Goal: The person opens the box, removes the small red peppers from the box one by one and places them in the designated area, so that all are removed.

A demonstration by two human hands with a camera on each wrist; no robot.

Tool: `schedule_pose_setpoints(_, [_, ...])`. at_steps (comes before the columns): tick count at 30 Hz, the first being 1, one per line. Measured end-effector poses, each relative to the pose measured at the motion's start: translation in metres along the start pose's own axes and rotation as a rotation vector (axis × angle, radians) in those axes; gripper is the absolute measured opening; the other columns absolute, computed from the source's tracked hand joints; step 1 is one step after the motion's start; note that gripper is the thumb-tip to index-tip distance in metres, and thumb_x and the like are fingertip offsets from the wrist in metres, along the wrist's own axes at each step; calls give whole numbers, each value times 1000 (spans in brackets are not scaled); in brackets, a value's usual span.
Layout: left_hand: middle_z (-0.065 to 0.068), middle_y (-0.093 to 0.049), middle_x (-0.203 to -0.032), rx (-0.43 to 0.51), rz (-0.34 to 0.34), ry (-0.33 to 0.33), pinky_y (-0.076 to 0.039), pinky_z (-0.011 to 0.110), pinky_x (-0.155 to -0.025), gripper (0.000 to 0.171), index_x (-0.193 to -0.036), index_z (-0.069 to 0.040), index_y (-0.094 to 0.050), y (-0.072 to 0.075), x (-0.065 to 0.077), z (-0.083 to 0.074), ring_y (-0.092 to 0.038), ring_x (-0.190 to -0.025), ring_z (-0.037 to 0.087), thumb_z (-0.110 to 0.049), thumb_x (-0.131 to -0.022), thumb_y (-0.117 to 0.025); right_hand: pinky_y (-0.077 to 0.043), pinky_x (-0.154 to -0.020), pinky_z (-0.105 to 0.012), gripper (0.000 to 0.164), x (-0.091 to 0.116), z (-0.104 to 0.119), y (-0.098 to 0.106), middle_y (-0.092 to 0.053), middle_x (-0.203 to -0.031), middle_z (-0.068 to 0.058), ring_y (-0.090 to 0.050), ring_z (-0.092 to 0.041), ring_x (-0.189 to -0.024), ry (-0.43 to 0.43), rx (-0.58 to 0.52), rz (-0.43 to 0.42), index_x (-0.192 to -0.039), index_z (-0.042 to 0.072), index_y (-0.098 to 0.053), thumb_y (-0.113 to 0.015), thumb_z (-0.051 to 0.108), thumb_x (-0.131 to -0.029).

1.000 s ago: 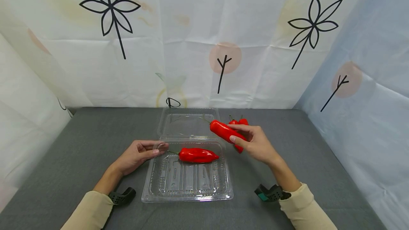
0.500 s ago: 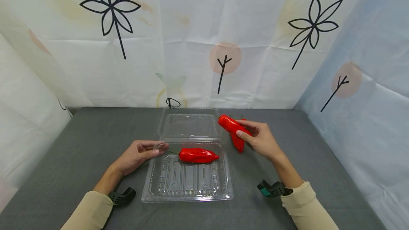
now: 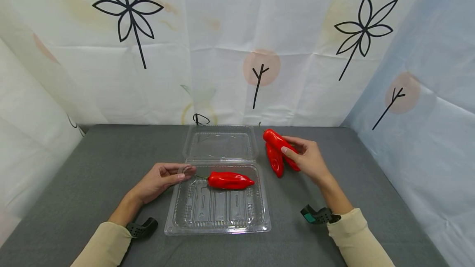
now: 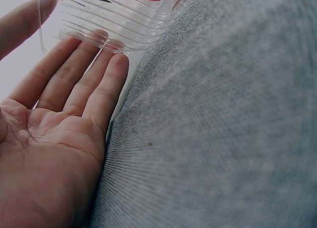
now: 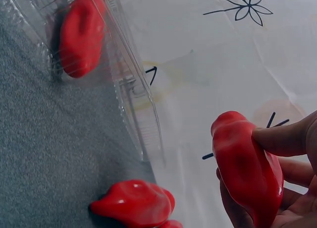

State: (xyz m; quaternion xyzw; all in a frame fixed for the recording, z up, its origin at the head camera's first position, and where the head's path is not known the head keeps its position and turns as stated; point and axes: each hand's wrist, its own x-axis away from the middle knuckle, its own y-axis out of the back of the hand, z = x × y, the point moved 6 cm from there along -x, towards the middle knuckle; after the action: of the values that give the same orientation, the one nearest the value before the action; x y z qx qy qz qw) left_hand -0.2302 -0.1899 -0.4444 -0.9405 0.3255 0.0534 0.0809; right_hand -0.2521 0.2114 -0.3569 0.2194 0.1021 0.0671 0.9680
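In the head view my left hand [image 3: 167, 178] holds the left rim of a clear plastic clamshell container [image 3: 217, 230]. Its thumb and straight fingers lie on either side of the plastic in the left wrist view. Inside the container's base lies a red chili pepper [image 3: 230, 180], its stem to the left. My right hand [image 3: 308, 158] grips another red chili pepper [image 5: 242, 158] between thumb and fingers, raised above the table right of the container. Below it on the table rests a further pepper [image 3: 274, 162], with one more partly hidden beside it.
The container's lid [image 3: 220, 143] lies folded back behind its base. A grey cloth [image 3: 118, 147] covers the table, bounded by a patterned white curtain [image 3: 222, 73] at the back and sides. Dark straps [image 3: 142, 228] circle both wrists.
My right hand has moved right and slightly back with its pepper, away from the container and uncovering more of the pepper beneath. The left hand and container have stayed put.
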Motion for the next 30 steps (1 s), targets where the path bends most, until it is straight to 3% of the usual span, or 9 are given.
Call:
schedule_pose_setpoints(7, [18,-62,-137,-6,-8,6,-48,29,-105,41,-140,16,-48,0,0,1,-59,-129,20,7,-100,-55,-57,-84,-23,43,-3,-7,7,-59,-136,-24,-63,-39,-114,-33,-10,-53,-139,-4,-58,-66,10,-99])
schedule_pose_setpoints(14, [21,-61,-137,-6,-19,21,-48,30,-106,42,-140,17,-48,0,0,2,-59,-129,21,5,-100,-56,-58,-92,-39,44,-5,-15,15,-58,-138,-24,-63,-39,-116,-68,-39,-88,-141,-4,-56,-65,12,-100])
schedule_pose_setpoints(21, [18,-62,-137,-5,-30,39,-48,29,-105,43,-141,16,-48,0,0,3,-59,-129,19,4,-100,-57,-56,-82,-19,45,-6,-23,24,-57,-138,-24,-62,-35,-116,-106,-38,-116,-141,-3,-57,-65,15,-101])
schedule_pose_setpoints(30, [17,-63,-136,-5,-28,37,-47,29,-106,43,-140,16,-49,1,0,3,-59,-129,20,4,-100,-57,-54,-81,-16,46,-7,-32,30,-53,-141,-23,-58,-36,-120,-152,-24,-143,-143,-2,-55,-64,18,-101])
